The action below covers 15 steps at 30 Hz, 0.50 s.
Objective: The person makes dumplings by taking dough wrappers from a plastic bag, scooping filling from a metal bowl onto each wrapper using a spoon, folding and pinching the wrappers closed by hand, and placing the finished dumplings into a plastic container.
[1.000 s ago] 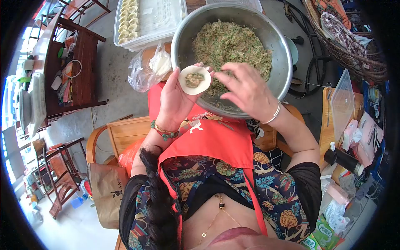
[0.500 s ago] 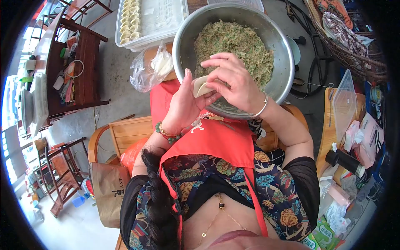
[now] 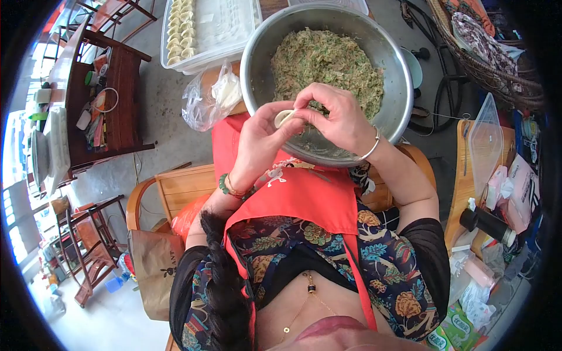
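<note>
Between both hands, over the near rim of a large steel bowl (image 3: 253,88), is a small folded dumpling (image 3: 283,119). My left hand (image 3: 261,136) is closed with its thumb and fingers pinching the dumpling from the left. From the right, my right hand (image 3: 336,120) pinches the dumpling's edge between thumb and index finger. Green-flecked minced filling (image 3: 328,61) lies in the bowl beyond my hands. Whether filling sits inside the dumpling is hidden by the dough and fingers.
A clear plastic tray (image 3: 225,35) with rows of finished dumplings (image 3: 181,35) stands at the far left of the bowl. Beside it lies a plastic bag (image 3: 213,96) with pale wrappers. A wicker basket (image 3: 497,76) is at the upper right, and a black bottle (image 3: 486,224) lies at the right.
The wrapper, earlier folded loosely in my open left palm, is now pinched smaller between both hands. My left fingers have curled in, and my right fingers have drawn together at its edge.
</note>
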Each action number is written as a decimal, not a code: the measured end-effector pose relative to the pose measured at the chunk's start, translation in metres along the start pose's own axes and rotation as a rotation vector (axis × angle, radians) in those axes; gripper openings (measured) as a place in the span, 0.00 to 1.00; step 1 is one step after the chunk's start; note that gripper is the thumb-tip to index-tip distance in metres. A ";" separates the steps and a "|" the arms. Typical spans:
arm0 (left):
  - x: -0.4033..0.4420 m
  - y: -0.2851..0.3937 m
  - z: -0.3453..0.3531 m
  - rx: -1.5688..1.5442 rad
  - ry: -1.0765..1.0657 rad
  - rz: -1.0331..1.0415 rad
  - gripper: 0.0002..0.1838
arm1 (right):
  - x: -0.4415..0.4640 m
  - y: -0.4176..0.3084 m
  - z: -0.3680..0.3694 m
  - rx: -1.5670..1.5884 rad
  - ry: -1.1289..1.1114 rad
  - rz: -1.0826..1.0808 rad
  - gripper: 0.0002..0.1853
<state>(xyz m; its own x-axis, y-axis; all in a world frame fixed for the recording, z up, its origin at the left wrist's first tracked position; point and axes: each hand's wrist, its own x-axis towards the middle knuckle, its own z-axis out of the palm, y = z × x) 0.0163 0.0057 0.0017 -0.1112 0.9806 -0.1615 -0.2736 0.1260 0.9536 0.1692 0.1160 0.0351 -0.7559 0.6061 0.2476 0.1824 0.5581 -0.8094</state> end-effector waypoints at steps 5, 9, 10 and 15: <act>-0.001 0.001 -0.002 -0.096 0.047 0.043 0.14 | -0.001 -0.004 -0.003 0.081 0.006 0.056 0.09; -0.004 0.005 -0.004 -0.135 0.128 0.033 0.12 | -0.004 -0.007 -0.007 0.008 0.067 -0.066 0.11; -0.004 0.004 -0.005 -0.134 0.126 0.031 0.12 | -0.005 -0.006 -0.007 0.008 0.069 -0.064 0.11; -0.005 0.004 -0.003 -0.099 0.119 0.060 0.11 | -0.010 0.000 -0.005 0.020 0.034 -0.005 0.06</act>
<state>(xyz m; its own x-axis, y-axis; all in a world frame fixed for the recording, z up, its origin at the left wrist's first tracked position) 0.0126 0.0012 0.0053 -0.2413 0.9604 -0.1392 -0.3549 0.0462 0.9338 0.1794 0.1126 0.0353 -0.7348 0.6223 0.2699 0.1657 0.5504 -0.8183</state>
